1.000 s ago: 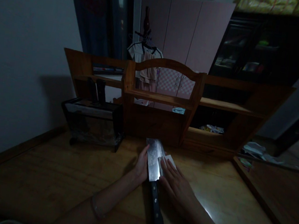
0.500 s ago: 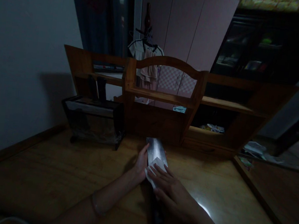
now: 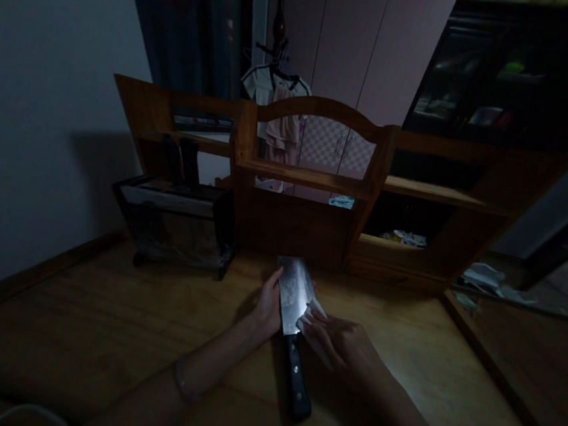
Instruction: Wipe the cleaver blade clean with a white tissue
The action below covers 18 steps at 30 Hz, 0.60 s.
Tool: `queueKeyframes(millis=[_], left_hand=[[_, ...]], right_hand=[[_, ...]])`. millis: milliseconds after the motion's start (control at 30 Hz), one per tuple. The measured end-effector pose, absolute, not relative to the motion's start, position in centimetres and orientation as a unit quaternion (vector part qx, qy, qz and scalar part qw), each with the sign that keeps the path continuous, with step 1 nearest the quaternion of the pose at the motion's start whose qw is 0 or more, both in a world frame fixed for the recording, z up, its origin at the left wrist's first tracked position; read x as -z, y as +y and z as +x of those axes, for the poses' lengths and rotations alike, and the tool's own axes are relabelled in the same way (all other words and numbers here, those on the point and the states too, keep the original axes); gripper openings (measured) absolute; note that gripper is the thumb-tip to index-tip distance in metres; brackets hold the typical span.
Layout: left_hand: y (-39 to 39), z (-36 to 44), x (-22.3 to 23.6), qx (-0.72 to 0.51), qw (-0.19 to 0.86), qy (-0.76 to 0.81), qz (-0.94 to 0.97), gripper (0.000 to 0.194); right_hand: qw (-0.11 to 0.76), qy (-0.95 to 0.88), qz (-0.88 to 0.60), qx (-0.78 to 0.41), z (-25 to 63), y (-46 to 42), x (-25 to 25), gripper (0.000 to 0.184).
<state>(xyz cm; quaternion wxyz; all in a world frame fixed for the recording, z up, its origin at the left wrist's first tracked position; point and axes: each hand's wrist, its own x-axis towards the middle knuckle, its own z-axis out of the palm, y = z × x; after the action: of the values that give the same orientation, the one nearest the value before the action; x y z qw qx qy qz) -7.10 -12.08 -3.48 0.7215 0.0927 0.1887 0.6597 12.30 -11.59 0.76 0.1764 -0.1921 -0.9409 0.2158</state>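
Observation:
A cleaver [image 3: 292, 294] with a broad metal blade and a black riveted handle lies flat over the wooden table, its handle pointing toward me. My left hand [image 3: 269, 305] grips the blade from the left and underneath, thumb on its left edge, with fingertips just showing at the right edge. In my right hand [image 3: 344, 343] is a folded white tissue [image 3: 319, 309], pinched against the blade's right edge near the handle. Part of the tissue hangs below the fingers. The handle is free of both hands.
A dark knife block [image 3: 175, 219] with black-handled knives stands at the left back of the table [image 3: 152, 334]. Behind it runs a wooden shelf unit [image 3: 292, 227]. A white curved rim [image 3: 29, 408] shows at the lower left. The light is dim.
My right hand has slid the tissue off the blade's lower face to its right edge, its fingers now bunched. The handle and lower blade have come into view. My left hand keeps its grip.

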Motion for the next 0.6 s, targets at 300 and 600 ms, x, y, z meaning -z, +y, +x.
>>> queueKeyframes(millis=[300, 600], left_hand=[[-12.1, -7.2, 3.8, -0.66, 0.719, 0.195, 0.093, 0.051], [-12.2, -7.2, 3.5, -0.651, 0.731, 0.184, 0.084, 0.051]], right_hand=[[0.166, -0.945, -0.25, -0.13, 12.6, -10.6, 1.0, 0.047], [0.11, -0.923, -0.367, 0.038, 13.2, -9.7, 2.3, 0.041]])
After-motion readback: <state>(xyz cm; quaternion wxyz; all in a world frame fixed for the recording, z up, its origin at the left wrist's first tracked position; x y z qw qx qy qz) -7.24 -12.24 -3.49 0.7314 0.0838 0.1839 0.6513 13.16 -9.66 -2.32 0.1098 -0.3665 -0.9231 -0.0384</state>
